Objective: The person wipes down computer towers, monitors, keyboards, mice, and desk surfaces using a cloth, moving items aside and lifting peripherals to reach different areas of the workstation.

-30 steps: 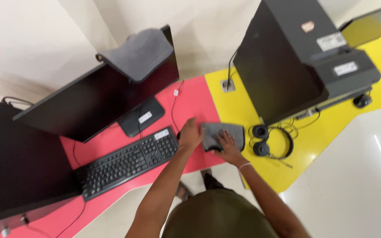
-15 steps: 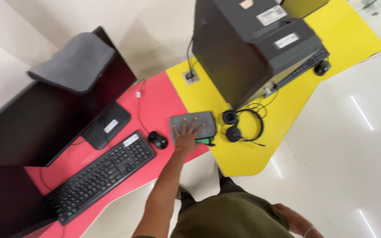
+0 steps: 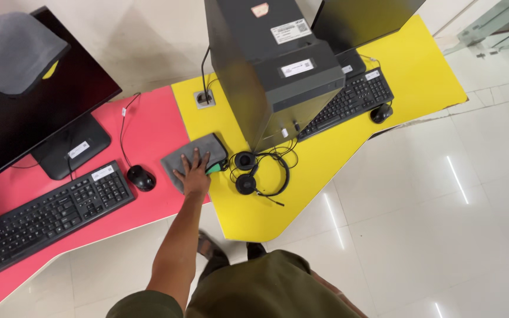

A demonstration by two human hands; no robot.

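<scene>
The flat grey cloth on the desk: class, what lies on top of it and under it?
On the flat grey cloth the left hand presses flat. Under its right edge a small green object peeks out; the rest beneath is covered.

The tabletop (image 3: 337, 159) is pink on one side and yellow on the other. On the pink side sit a black keyboard (image 3: 48, 215), a black mouse (image 3: 141, 177) and a screen's stand (image 3: 69, 150). A grey cloth (image 3: 191, 158) lies where the colours meet. On the yellow side are black headphones (image 3: 254, 174), a tall grey computer box (image 3: 272, 70), another keyboard (image 3: 349, 100) and another mouse (image 3: 380, 113).
</scene>
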